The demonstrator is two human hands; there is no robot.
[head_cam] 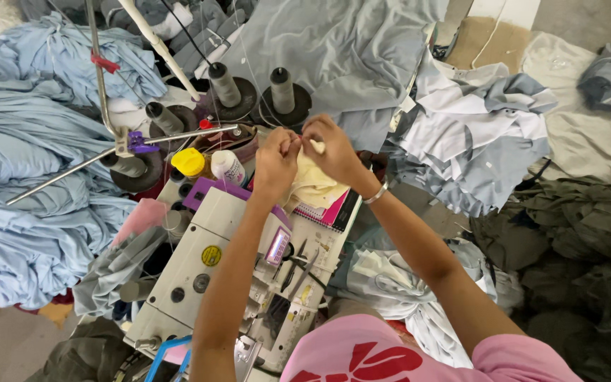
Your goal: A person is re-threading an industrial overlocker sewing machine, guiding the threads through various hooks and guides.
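Pinching together above the sewing machine (213, 276), the left hand (276, 164) and right hand (332, 150) each have their grip clamped on a pale yellow cloth (312, 185) that hangs down between them, over a pink notebook (328, 214). Grey thread cones (224, 85) stand just beyond the hands. Light blue fabric (22, 170) is heaped at the left.
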